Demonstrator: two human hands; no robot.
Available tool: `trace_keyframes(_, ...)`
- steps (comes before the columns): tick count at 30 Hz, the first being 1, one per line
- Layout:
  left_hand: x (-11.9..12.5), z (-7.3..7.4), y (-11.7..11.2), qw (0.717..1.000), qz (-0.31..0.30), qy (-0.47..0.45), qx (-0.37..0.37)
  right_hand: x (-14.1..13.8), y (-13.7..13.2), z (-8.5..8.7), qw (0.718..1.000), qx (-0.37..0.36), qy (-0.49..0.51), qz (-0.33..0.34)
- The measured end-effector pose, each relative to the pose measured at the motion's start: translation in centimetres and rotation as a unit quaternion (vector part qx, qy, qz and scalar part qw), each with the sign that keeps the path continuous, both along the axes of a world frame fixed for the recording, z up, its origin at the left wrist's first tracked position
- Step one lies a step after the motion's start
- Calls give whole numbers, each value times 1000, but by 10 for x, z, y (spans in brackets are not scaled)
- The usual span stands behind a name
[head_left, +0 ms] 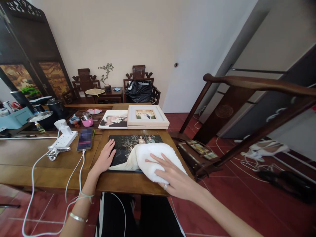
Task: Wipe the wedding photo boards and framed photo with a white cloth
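Observation:
A large dark photo print (128, 146) lies flat on the wooden table (29, 164) in front of me. My left hand (105, 157) rests flat on its left edge, fingers spread. My right hand (170, 176) lies palm down on a folded white towel (154, 158), which covers the print's right lower part. The fingers of that hand are stretched out over the cloth.
Behind the print stand a framed photo (146, 116) on a stack and another print (114, 119). To the left are a phone (85, 139), a white power strip (64, 139) with cables, a pink cup (87, 120) and pots. A wooden chair (247, 108) stands at right.

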State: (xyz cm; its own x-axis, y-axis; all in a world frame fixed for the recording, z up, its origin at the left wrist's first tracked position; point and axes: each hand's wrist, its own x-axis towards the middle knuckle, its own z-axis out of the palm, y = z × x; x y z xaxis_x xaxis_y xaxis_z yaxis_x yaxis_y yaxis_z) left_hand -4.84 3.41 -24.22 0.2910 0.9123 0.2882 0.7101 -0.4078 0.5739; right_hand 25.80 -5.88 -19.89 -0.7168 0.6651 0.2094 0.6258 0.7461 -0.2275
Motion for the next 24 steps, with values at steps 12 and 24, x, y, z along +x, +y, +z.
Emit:
trace_keyframes(12,-1,3,-1,1000,-4,-10,1,5,137,-15,995,27,30,-95)
trace_keyframes(24,0,-1,-1,1000,3,-11,2,13,14,-6,998,-22,59,-16)
